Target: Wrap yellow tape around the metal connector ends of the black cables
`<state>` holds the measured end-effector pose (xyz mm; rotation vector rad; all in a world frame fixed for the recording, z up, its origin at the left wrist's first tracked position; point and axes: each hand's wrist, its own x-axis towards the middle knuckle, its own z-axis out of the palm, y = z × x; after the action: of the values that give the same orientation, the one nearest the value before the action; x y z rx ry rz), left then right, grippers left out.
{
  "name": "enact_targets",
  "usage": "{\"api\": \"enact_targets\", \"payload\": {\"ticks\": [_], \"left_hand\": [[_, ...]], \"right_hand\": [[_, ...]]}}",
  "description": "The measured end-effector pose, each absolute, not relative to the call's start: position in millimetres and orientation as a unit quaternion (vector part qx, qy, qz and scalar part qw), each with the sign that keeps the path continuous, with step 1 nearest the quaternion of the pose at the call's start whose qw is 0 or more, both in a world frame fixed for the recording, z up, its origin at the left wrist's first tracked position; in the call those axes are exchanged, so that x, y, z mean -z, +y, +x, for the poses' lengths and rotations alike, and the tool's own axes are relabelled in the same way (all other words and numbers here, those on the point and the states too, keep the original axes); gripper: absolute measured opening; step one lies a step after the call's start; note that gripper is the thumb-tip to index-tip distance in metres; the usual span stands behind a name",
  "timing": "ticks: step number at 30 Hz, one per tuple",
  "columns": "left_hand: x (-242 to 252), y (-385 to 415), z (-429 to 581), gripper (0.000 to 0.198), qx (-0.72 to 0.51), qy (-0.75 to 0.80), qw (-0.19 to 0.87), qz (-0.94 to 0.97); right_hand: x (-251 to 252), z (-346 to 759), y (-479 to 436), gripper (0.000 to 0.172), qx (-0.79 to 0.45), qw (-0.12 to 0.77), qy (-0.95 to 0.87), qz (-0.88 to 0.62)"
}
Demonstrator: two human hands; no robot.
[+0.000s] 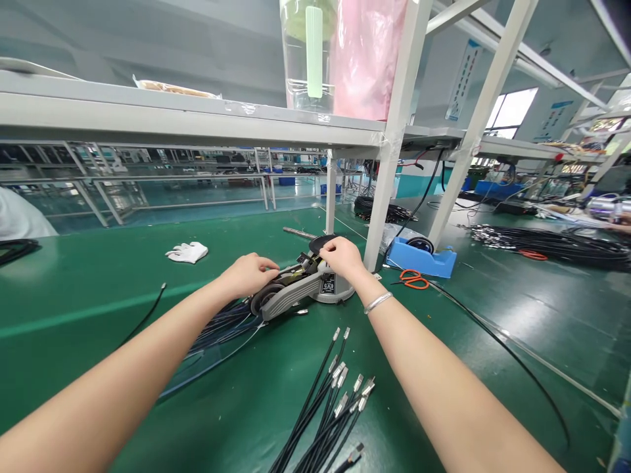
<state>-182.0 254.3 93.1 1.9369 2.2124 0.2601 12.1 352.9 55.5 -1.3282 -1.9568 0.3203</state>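
Note:
A grey bench device (pixel 290 295) with a round base, a long side arm and dark wheels stands on the green table. My left hand (pixel 249 274) is at its left end, thumb and forefinger brought together over the wheel; whatever lies between them is too small to make out. At the device's top, beside a black disc (pixel 323 244), my right hand (pixel 342 256) has its fingertips pinched together, and what they grip is hidden. Dark cables (pixel 221 328) lie under and left of the device. Several black cables with metal plug ends (pixel 340 374) lie in front of it.
A blue tape dispenser (pixel 419 257) and orange-handled scissors (pixel 414 279) lie to the right by a shelf post (pixel 389 171). A white glove (pixel 187 252) rests at the back left. Farther right is a cable bundle (pixel 552 244). A shelf (pixel 197 121) spans above.

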Motion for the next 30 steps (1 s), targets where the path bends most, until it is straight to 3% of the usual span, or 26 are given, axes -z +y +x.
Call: {"api": "enact_targets", "payload": {"ticks": [3,9,30], "left_hand": [[-98.8,275.4,-170.4,0.027,-0.050,0.737,0.147,0.658],[-99.6,295.9,-158.1,0.025,0.000,0.723,0.211,0.658],[-93.4,298.6,-168.1,0.025,-0.019,0.727,0.240,0.643]], "right_hand": [[-56.0,11.7,353.5,0.016,-0.124,0.368,-0.764,-0.515],[-54.0,12.9,356.2,0.015,-0.126,0.366,-0.770,-0.507],[-51.9,13.5,357.4,0.015,-0.130,0.375,-0.772,-0.497]]}}
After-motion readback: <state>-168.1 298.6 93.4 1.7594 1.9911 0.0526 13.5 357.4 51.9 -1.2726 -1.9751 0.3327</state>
